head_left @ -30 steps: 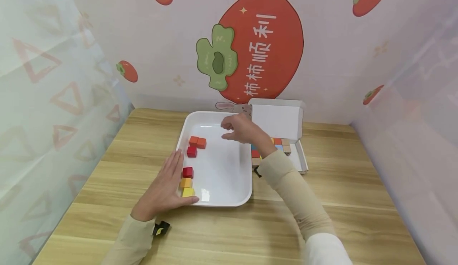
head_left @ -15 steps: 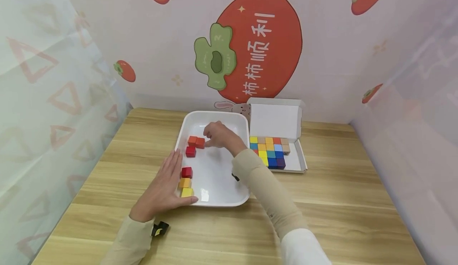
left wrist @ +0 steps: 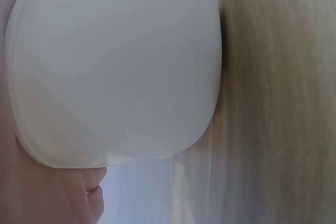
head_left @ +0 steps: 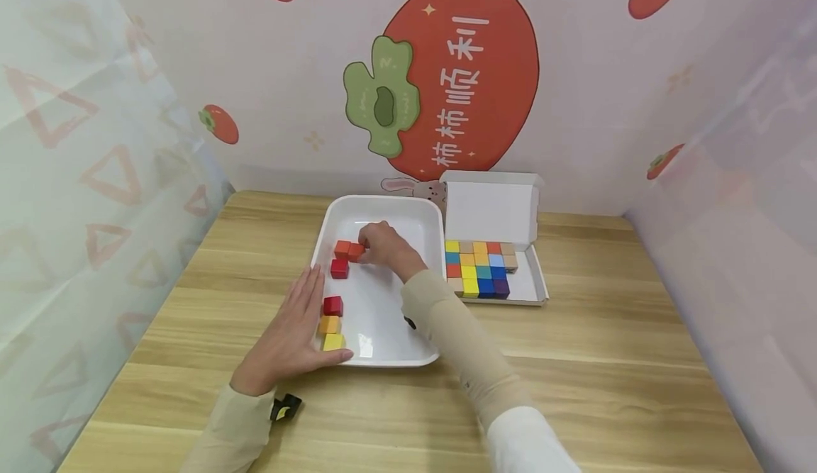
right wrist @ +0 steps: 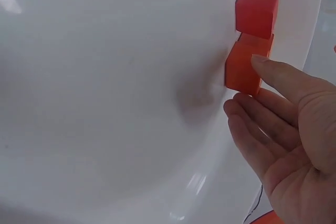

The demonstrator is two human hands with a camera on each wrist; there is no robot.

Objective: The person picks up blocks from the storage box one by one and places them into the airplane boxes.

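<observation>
In the head view a white tray [head_left: 396, 349] lies on the table, with a few coloured cubes along its left side. My right hand [head_left: 386, 246] reaches inside it. Its thumb and index finger pinch an orange cube [right wrist: 242, 67], seen close up in the right wrist view. Another orange cube [head_left: 342, 249] touches it, and a red cube [head_left: 340, 269] sits just below. My left hand [head_left: 290, 335] rests on the tray's left rim, fingers straight and thumb at the front corner. Near that thumb are a second red cube [head_left: 333, 305], an orange-yellow cube [head_left: 330, 325] and a yellow cube [head_left: 334, 342].
Right of the tray stands an opened white box [head_left: 535, 274] filled partly with several coloured and plain wooden cubes. Its lid [head_left: 490, 210] leans up at the back. A printed backdrop [head_left: 587, 104] closes off the table's [head_left: 606, 359] far edge.
My right hand has come left from over the tray's right side to the orange cubes and pinches one. The box of cubes is now uncovered. My left hand stays on the rim.
</observation>
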